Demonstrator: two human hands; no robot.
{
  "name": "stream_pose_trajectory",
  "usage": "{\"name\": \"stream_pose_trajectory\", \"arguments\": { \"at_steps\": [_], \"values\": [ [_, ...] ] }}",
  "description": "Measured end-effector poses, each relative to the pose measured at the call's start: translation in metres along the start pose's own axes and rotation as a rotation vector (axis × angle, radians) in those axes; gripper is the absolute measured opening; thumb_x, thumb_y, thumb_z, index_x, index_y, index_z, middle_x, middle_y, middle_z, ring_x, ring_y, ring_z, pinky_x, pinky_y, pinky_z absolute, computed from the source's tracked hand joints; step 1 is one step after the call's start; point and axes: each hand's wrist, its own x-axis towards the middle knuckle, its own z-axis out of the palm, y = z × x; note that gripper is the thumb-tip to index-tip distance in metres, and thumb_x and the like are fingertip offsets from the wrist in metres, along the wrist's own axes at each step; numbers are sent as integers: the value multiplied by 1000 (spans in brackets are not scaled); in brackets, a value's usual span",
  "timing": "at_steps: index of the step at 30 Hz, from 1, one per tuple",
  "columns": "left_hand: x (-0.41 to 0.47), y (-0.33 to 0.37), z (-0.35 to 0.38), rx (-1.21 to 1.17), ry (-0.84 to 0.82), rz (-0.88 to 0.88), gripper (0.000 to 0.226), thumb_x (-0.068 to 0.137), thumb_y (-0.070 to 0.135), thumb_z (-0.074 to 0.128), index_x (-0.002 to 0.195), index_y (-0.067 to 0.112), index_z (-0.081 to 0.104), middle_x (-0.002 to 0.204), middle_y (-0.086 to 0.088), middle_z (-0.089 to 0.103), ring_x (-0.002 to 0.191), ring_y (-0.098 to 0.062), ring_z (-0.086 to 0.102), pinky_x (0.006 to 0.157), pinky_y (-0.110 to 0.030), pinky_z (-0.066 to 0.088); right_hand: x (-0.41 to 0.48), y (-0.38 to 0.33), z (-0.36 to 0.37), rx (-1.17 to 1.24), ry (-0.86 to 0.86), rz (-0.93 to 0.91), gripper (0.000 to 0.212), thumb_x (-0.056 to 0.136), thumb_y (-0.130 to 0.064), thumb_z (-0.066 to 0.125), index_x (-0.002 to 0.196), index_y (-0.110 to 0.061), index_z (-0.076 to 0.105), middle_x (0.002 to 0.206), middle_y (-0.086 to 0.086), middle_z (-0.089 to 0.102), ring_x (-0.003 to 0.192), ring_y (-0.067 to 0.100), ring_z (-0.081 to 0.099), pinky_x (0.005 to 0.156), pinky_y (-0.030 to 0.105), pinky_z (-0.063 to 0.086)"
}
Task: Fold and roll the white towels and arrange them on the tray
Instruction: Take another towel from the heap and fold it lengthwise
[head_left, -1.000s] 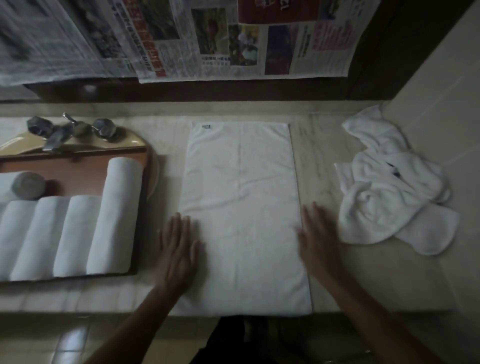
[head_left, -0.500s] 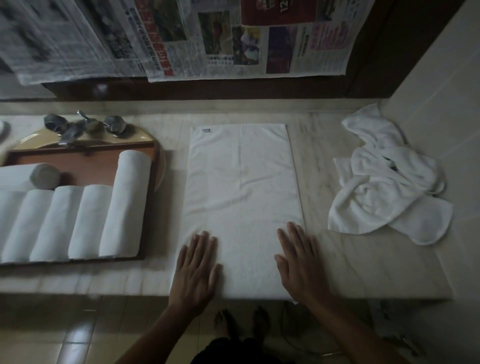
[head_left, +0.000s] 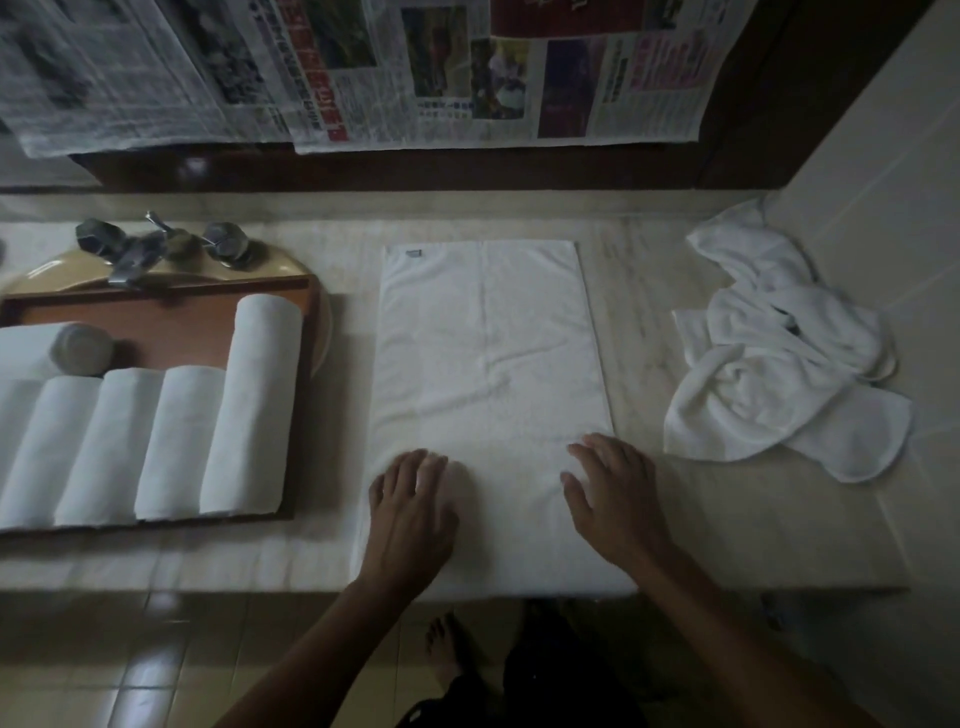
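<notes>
White folded towel (head_left: 488, 395) flat on bench (head_left: 727, 519), between tray (head_left: 306, 395) and crumpled towel heap (head_left: 779, 374). Left hand (head_left: 410, 512) and right hand (head_left: 613, 499) press near end, fingers (head_left: 415, 462) extended, gripping nothing. Risks: uneven start likely gives skewed, loose roll; end at bench lip may slip off.

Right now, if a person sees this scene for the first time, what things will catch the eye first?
The flat white towel spread in the middle of the counter draws the eye first, with the left hand and right hand resting on its near end. To the left, a row of rolled towels lies on the wooden tray; to the right sits a crumpled heap of towels.
</notes>
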Motion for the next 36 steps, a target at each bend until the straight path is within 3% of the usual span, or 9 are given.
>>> {"name": "stream_pose_trajectory", "arguments": {
  "at_steps": [6,14,18,22,26,30,32,36],
  "values": [
    [56,65,-3,-94,57,-1,43,95,32,62,136,20,57,137,-5,55,127,-25,51,102,-41,45,97,22,-27,168,91,73,31,90,-27,59,118,-16,67,123,5,62,110,31,59,92,44,49],
    [135,157,25,-199,51,-120,46,98,34,61,141,22,52,144,-3,51,129,-21,48,104,-35,44,262,64,-44,113,-61,68,34,101,-19,57,133,-7,59,136,15,56,124,36,52,104,41,43],
    [157,181,40,-213,23,-189,48,101,38,57,145,23,46,150,-1,44,137,-22,39,113,-39,38,330,71,-35,55,-119,60,34,106,-25,51,136,-10,55,137,14,55,125,34,51,101,42,43],
    [164,194,59,-70,34,-166,41,93,37,61,131,22,56,140,-6,50,129,-29,46,104,-48,44,369,75,-26,-6,-176,53,37,104,-28,52,137,-10,54,137,16,51,126,34,49,102,44,43],
    [171,206,73,1,69,-187,43,87,41,63,125,22,58,137,-9,52,127,-33,48,101,-51,45,396,81,-26,34,-232,18,21,101,-24,56,116,-9,59,125,17,55,116,34,54,95,40,45],
    [175,215,79,44,85,-184,48,84,50,64,120,19,58,131,-11,55,121,-35,52,96,-54,49,410,102,-36,78,-284,80,24,101,-18,51,119,-4,53,119,21,63,109,38,62,82,37,46],
    [179,220,80,61,83,-200,51,82,54,65,117,18,58,126,-12,58,117,-37,55,92,-56,52,411,114,-46,146,-294,131,19,101,-18,50,116,-8,54,113,16,64,101,33,63,79,34,45],
    [181,223,83,90,51,-222,51,82,54,65,117,17,56,126,-14,58,118,-40,55,92,-60,51,412,125,-58,359,-319,213,9,92,-17,55,94,-23,61,98,6,74,83,20,71,74,35,58]
  ]
}}
